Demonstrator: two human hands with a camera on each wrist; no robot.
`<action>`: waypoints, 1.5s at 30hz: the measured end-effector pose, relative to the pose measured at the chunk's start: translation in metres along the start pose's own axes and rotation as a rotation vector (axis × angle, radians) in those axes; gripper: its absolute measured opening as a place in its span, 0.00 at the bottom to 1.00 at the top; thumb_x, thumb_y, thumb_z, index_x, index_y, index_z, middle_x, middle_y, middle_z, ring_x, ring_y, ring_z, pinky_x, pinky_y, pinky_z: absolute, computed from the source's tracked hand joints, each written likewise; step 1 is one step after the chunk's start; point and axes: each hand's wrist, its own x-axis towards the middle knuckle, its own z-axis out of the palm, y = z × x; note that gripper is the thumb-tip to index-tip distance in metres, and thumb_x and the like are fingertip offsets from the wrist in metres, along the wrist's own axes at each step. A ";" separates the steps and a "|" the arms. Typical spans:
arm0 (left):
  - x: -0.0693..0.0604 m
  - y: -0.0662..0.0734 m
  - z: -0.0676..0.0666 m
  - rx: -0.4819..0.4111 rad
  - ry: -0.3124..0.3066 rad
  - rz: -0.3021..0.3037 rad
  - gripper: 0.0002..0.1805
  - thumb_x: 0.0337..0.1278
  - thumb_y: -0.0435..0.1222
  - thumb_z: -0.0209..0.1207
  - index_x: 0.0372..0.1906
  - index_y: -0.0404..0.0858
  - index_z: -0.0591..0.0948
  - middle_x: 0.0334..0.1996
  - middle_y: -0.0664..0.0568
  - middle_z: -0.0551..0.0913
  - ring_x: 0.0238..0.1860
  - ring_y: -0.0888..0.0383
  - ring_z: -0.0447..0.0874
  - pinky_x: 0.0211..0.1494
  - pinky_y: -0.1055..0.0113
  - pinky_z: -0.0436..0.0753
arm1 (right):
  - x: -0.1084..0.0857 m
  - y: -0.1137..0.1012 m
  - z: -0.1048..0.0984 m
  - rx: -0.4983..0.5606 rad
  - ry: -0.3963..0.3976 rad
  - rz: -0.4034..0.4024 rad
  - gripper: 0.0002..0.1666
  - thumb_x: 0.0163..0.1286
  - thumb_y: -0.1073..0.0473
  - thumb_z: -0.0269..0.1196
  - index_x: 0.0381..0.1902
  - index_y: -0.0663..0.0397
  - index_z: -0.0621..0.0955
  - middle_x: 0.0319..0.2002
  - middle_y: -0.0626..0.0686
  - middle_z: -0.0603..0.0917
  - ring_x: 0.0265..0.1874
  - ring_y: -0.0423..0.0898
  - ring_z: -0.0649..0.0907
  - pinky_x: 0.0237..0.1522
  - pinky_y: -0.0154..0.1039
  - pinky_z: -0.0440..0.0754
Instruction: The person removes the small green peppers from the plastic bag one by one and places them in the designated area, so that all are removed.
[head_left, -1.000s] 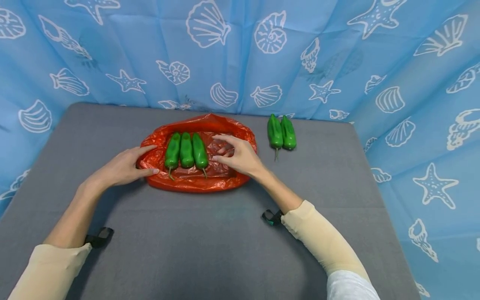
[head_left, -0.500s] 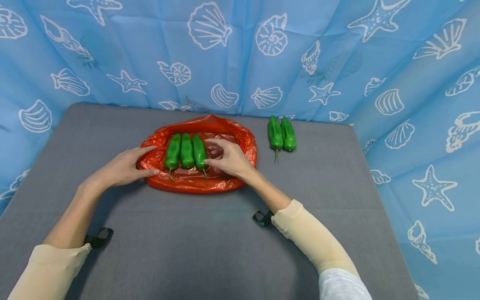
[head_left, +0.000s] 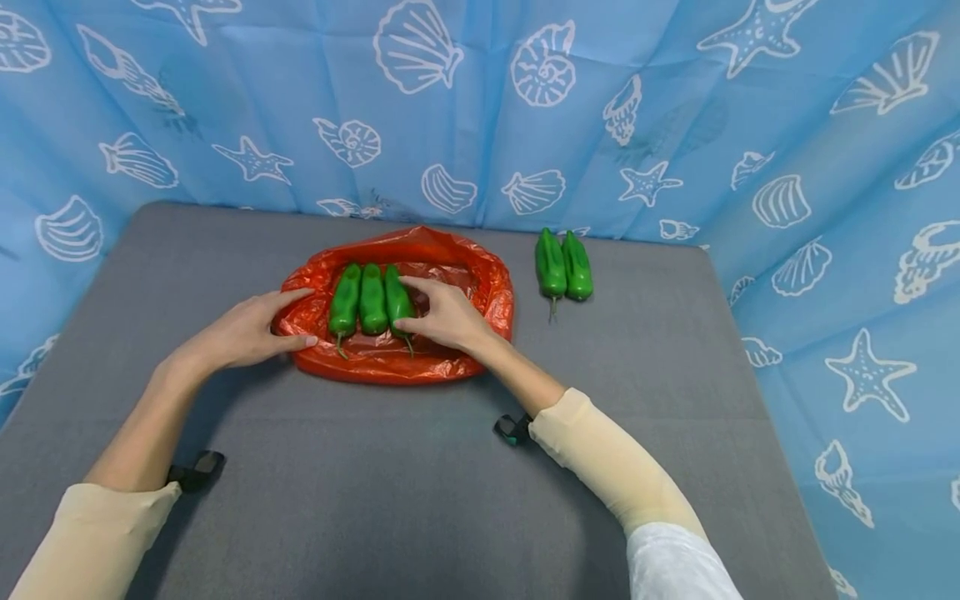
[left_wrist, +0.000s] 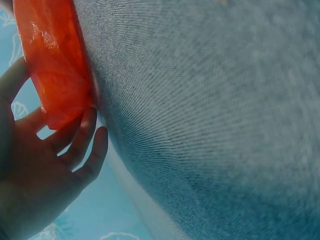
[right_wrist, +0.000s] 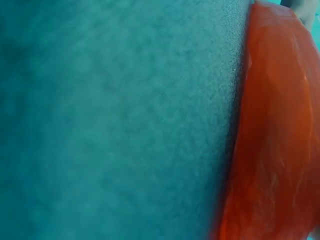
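Observation:
A red plastic bag (head_left: 420, 243), its rim spread wide, holds three green peppers side by side: left (head_left: 345, 302), middle (head_left: 372, 302) and right (head_left: 396, 302). My left hand (head_left: 232, 337) rests with spread thumb and fingers at the bag's left end. In the left wrist view, that hand (left_wrist: 45, 160) has relaxed fingers against the red plastic (left_wrist: 55, 65). Inside the bag, my right hand (head_left: 448, 317) touches the right pepper, index finger near its top and thumb near its stem end, with a gap between them. The right wrist view shows the bag's side (right_wrist: 270, 140); the right hand's fingers are hidden there.
Two more green peppers, one (head_left: 551, 267) beside the other (head_left: 577, 267), lie on the grey table (head_left: 420, 492) right of the bag. A blue curtain (head_left: 480, 108) with white shells hangs behind the table and along its right side.
My right hand has moved left within the bag, from beside the peppers onto the right one. My left hand and the peppers have stayed in place.

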 end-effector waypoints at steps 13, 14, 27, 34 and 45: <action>0.001 -0.001 0.000 0.009 -0.009 -0.004 0.48 0.63 0.56 0.62 0.76 0.31 0.57 0.69 0.24 0.60 0.67 0.26 0.59 0.66 0.31 0.60 | 0.008 -0.006 0.009 -0.142 -0.093 0.008 0.55 0.57 0.43 0.75 0.77 0.48 0.61 0.75 0.59 0.61 0.74 0.53 0.63 0.75 0.46 0.53; 0.001 -0.001 0.000 0.009 -0.011 -0.006 0.48 0.63 0.56 0.62 0.76 0.31 0.57 0.69 0.24 0.60 0.67 0.26 0.59 0.66 0.31 0.60 | 0.009 -0.006 0.010 -0.150 -0.092 0.011 0.56 0.57 0.42 0.75 0.77 0.48 0.61 0.76 0.60 0.60 0.74 0.53 0.62 0.76 0.47 0.52; 0.000 -0.001 -0.001 0.010 -0.013 -0.001 0.49 0.63 0.56 0.62 0.76 0.31 0.56 0.68 0.22 0.60 0.66 0.24 0.59 0.65 0.30 0.60 | 0.010 -0.005 0.013 -0.174 -0.054 0.006 0.52 0.61 0.47 0.73 0.77 0.48 0.62 0.74 0.57 0.64 0.73 0.50 0.65 0.76 0.49 0.50; 0.000 -0.002 0.000 0.005 -0.006 -0.002 0.49 0.63 0.55 0.62 0.76 0.31 0.57 0.69 0.23 0.60 0.66 0.25 0.59 0.65 0.30 0.59 | 0.010 -0.003 0.011 -0.129 -0.050 -0.009 0.51 0.61 0.48 0.72 0.77 0.49 0.62 0.74 0.57 0.65 0.73 0.50 0.65 0.76 0.47 0.51; -0.001 0.000 0.000 -0.013 0.006 -0.005 0.48 0.63 0.55 0.63 0.76 0.32 0.58 0.69 0.23 0.60 0.67 0.25 0.59 0.66 0.30 0.59 | 0.008 0.002 0.006 -0.053 -0.016 -0.007 0.49 0.62 0.49 0.72 0.77 0.46 0.62 0.74 0.53 0.66 0.71 0.49 0.67 0.71 0.42 0.64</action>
